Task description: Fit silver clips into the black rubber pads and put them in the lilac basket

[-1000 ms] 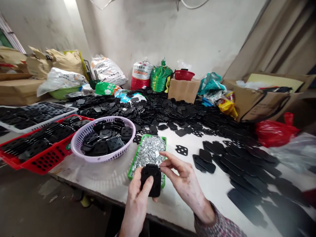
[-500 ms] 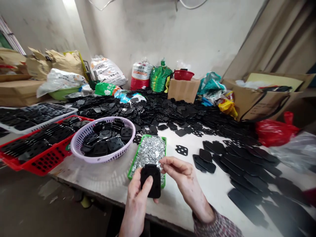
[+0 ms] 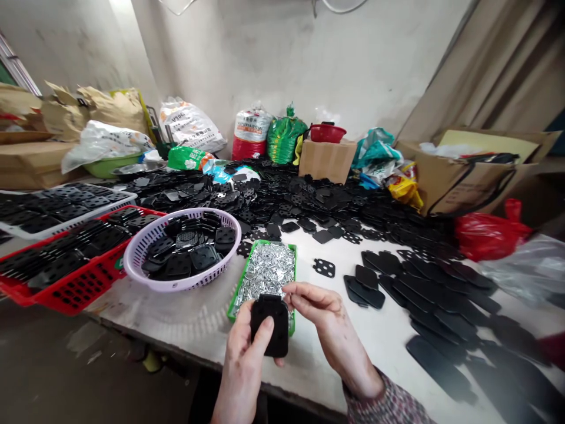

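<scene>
My left hand (image 3: 247, 344) grips a flat black plate (image 3: 270, 330) with rounded corners, thumb across its face and fingers behind. A narrow hinge-like tab stands along the plate's top edge. My right hand (image 3: 320, 306) is closed in a pinch beside that edge, at the upper right corner. Between its fingertips is what looks like a small metal pin, mostly hidden. Just beyond both hands lies a green tray (image 3: 241, 288) full of short silvery pins (image 3: 269, 265); the held plate covers part of its near end.
A lilac basket (image 3: 132, 259), a red basket (image 3: 83, 285) and a white tray (image 3: 66, 222) at left hold black plates. A large heap of plates (image 3: 309, 203) spreads behind. More plates (image 3: 436, 300) lie at right. Bags and a cardboard box (image 3: 329, 162) line the wall.
Almost nothing differs. Both hands keep their hold at the plate's top edge, and the whole view has shifted very slightly.
</scene>
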Demonstrator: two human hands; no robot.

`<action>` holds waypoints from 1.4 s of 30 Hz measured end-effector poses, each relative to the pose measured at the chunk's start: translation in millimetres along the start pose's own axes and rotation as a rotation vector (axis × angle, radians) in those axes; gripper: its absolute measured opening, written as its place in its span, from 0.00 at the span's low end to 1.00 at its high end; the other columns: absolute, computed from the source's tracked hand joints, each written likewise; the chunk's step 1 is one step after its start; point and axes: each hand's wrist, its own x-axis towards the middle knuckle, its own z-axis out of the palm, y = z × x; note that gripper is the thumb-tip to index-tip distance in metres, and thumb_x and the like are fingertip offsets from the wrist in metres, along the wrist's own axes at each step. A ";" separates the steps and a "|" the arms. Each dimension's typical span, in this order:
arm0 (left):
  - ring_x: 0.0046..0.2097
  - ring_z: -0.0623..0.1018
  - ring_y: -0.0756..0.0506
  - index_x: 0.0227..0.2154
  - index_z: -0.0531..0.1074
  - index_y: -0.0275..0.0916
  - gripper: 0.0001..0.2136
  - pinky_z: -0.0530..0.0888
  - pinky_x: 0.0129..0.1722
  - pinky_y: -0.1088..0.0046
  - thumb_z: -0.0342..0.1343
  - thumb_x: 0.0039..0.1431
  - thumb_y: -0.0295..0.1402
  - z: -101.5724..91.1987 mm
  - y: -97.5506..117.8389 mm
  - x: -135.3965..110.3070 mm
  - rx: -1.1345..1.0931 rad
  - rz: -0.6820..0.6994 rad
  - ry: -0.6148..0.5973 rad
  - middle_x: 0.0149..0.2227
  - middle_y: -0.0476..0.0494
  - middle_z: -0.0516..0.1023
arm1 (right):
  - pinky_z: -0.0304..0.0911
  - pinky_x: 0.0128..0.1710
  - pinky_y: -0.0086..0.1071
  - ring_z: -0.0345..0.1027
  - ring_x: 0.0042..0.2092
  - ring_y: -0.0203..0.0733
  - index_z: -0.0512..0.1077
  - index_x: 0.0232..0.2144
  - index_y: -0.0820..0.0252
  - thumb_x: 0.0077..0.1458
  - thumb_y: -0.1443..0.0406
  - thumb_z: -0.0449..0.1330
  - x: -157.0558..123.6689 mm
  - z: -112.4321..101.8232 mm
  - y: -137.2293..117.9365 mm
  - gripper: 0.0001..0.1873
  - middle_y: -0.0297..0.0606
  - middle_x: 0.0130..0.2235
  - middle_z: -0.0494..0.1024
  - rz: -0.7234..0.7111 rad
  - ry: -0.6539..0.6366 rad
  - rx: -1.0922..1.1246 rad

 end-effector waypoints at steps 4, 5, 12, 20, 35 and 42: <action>0.41 0.75 0.43 0.56 0.66 0.43 0.24 0.74 0.24 0.74 0.58 0.58 0.44 1.5 2.9 -0.7 -0.002 -0.059 -0.094 0.49 0.40 0.75 | 0.65 0.38 0.30 0.70 0.35 0.40 0.81 0.34 0.58 0.53 0.61 0.70 0.0 1.0 -1.3 0.08 0.37 0.32 0.79 -0.059 -0.004 -0.006; 0.41 0.75 0.43 0.56 0.65 0.43 0.24 0.74 0.24 0.74 0.58 0.58 0.44 1.9 3.7 -1.2 -0.008 -0.059 -0.101 0.49 0.40 0.75 | 0.65 0.38 0.30 0.70 0.34 0.40 0.80 0.34 0.58 0.53 0.61 0.70 0.5 1.2 -0.8 0.07 0.37 0.32 0.80 -0.067 -0.013 0.017; 0.32 0.74 0.46 0.47 0.72 0.40 0.20 0.73 0.22 0.75 0.62 0.54 0.43 13.4 15.0 -5.9 -0.058 -0.031 -0.065 0.36 0.45 0.76 | 0.64 0.39 0.28 0.69 0.36 0.38 0.81 0.32 0.57 0.51 0.63 0.71 4.0 2.1 7.5 0.05 0.35 0.33 0.80 -0.109 0.039 0.035; 0.36 0.74 0.45 0.45 0.70 0.41 0.16 0.77 0.26 0.73 0.60 0.56 0.42 14.8 14.4 -4.9 -0.028 0.002 -0.085 0.39 0.46 0.76 | 0.65 0.38 0.33 0.70 0.36 0.44 0.80 0.30 0.58 0.51 0.61 0.69 1.0 0.0 6.2 0.07 0.37 0.32 0.79 -0.146 0.083 -0.194; 0.45 0.76 0.39 0.50 0.70 0.40 0.20 0.80 0.31 0.68 0.59 0.57 0.43 11.4 2.0 -4.1 0.014 -0.020 -0.093 0.49 0.38 0.75 | 0.63 0.33 0.29 0.67 0.33 0.41 0.79 0.29 0.59 0.50 0.58 0.71 -0.3 5.0 15.7 0.10 0.35 0.29 0.77 -0.106 0.136 -0.100; 0.45 0.76 0.39 0.51 0.69 0.39 0.24 0.79 0.35 0.68 0.61 0.54 0.45 10.4 4.3 -5.3 0.072 -0.024 -0.039 0.48 0.37 0.76 | 0.61 0.32 0.29 0.66 0.32 0.40 0.77 0.28 0.60 0.51 0.58 0.69 -2.6 7.2 11.3 0.11 0.35 0.29 0.76 -0.085 0.116 -0.146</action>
